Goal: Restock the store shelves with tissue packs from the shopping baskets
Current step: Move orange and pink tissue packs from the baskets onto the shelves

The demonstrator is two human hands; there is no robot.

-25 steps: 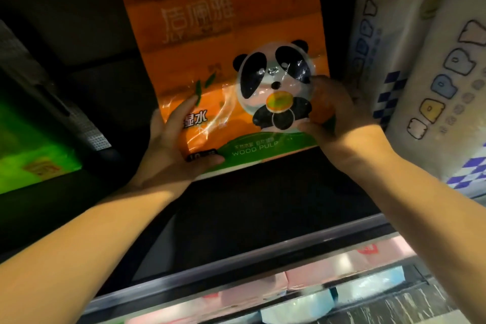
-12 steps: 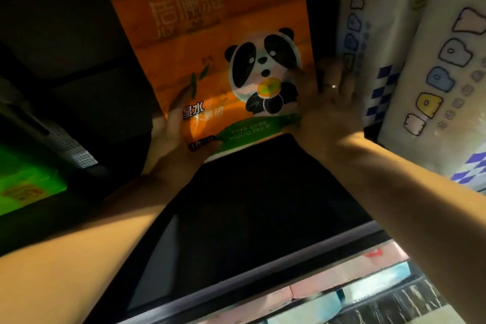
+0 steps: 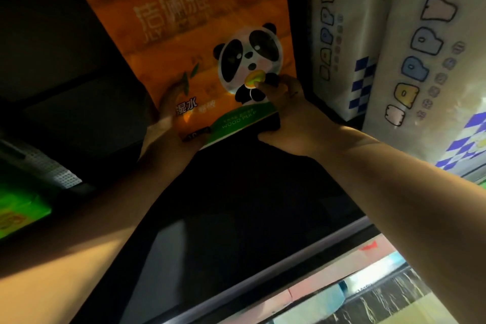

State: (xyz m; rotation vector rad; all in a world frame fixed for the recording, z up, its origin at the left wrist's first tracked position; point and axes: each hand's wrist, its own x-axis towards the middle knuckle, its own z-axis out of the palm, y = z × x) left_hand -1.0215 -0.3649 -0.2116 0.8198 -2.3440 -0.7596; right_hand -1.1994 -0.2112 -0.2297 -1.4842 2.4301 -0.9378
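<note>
Orange tissue pack (image 3: 194, 60): upright, deep on shelf (image 3: 236, 192), just beside white packs (image 3: 342, 47). Left hand (image 3: 168, 116), right hand (image 3: 286, 110): each clasps a lower corner. Risk: tall, soft pack may tip forward if released unsettled.

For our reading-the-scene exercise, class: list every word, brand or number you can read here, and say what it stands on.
"WOOD PULP": green band of the orange tissue pack.
"湿水": same pack, lower left.
"JLY": faint, below its large brand characters, which are too blurred to read.
"HAPPY": sideways on the white pack.
The green pack has a label too blurred to read.
</note>
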